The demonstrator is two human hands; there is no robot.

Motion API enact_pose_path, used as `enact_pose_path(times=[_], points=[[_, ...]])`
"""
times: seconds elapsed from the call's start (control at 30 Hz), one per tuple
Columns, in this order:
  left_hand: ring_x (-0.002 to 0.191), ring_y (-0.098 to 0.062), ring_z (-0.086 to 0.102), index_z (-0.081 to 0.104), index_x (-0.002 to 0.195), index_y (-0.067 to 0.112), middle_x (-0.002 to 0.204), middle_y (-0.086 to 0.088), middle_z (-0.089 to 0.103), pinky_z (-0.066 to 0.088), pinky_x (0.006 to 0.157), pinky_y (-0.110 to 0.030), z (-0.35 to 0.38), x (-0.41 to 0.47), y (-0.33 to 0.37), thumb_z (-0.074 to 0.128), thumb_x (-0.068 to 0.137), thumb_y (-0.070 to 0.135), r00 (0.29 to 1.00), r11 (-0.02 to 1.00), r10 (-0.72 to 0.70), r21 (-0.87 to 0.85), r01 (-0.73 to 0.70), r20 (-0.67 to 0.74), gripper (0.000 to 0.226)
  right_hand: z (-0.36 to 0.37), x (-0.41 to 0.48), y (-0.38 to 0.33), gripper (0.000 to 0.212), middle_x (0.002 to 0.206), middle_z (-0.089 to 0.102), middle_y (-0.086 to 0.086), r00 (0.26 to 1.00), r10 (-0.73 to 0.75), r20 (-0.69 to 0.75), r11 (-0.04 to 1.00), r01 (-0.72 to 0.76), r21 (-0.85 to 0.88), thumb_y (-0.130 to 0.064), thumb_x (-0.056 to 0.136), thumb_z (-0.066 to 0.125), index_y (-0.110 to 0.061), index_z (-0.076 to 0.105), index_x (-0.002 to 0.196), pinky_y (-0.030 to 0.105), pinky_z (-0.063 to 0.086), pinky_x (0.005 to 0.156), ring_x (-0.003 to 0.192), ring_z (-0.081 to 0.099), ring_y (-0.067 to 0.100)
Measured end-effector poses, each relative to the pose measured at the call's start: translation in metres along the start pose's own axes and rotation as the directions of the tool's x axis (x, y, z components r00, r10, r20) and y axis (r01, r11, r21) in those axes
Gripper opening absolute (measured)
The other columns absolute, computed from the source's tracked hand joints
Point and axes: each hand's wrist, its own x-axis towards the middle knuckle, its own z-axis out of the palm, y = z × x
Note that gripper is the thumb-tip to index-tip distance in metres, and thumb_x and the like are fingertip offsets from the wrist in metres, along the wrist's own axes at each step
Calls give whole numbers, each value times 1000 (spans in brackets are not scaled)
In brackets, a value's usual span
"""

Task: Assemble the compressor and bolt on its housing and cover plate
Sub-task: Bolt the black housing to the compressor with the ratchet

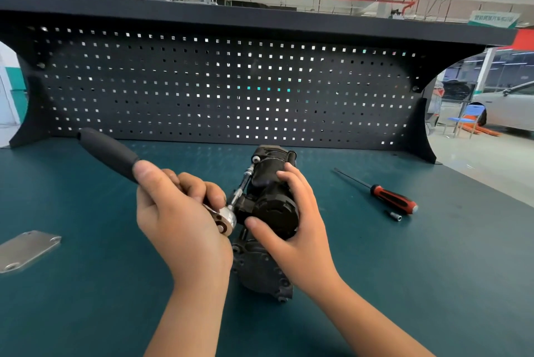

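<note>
Black cast metal marks the compressor, which stands near the middle of the teal bench with its long axis running from the near edge toward the back edge. The right hand wraps its fingers and thumb round the compressor's upper body, steadying it. The left hand curls round the ratchet wrench close to its chrome head, and the padded handle sticks out toward the back left corner. From that head a thin extension bar slants up and away along the compressor's left side to a bright bolt head at the far upper end. The coming turn seems to hinge on this line: the bar must stay true to the bolt while the left hand, the nearer one, swings the handle. Whether the socket sits fully on the bolt is too small to tell. The right palm hides the housing's right side, and both wrists cover part of the lower flange. A grey cover plate lies at the left edge, blurred and cut off. A red-handled screwdriver and a loose socket lie toward the right edge.
</note>
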Motion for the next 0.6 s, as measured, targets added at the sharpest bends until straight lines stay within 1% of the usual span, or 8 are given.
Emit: enact_pose_path(times=[0.2,0.27,0.37,0.6], points=[[36,-12,32,31,67,19,46,7,29,33,46,-20,0,0,-1,30,100,43,1000,999,-15,-41,15,7,41,-1,1,0,48,139,27,-33,1000,-25,13,1000,25,-6,-49,72,64,-56,38,111,24,28,109,137,24,-1],[36,-13,31,31,66,19,46,8,28,31,46,-23,-3,-1,-1,29,99,44,1000,1000,-1,-32,1,17,41,-1,1,0,47,138,28,-32,1000,-30,9,1000,30,1,-48,72,64,-55,39,111,25,29,109,137,25,0],[36,-13,30,31,65,19,46,7,28,30,48,-26,-4,-3,-2,29,99,44,1000,1000,14,-13,-14,14,41,-1,2,0,47,139,29,-27,1000,-25,2,1000,25,3,-47,72,64,-50,39,111,25,29,109,136,27,0],[37,-14,33,32,67,19,47,7,29,33,49,-27,-2,-5,-4,30,100,43,1000,1000,19,4,-19,-4,41,0,2,0,47,138,30,-28,1000,-23,-5,1000,23,3,-46,72,64,-49,39,111,17,27,108,135,27,-2]])
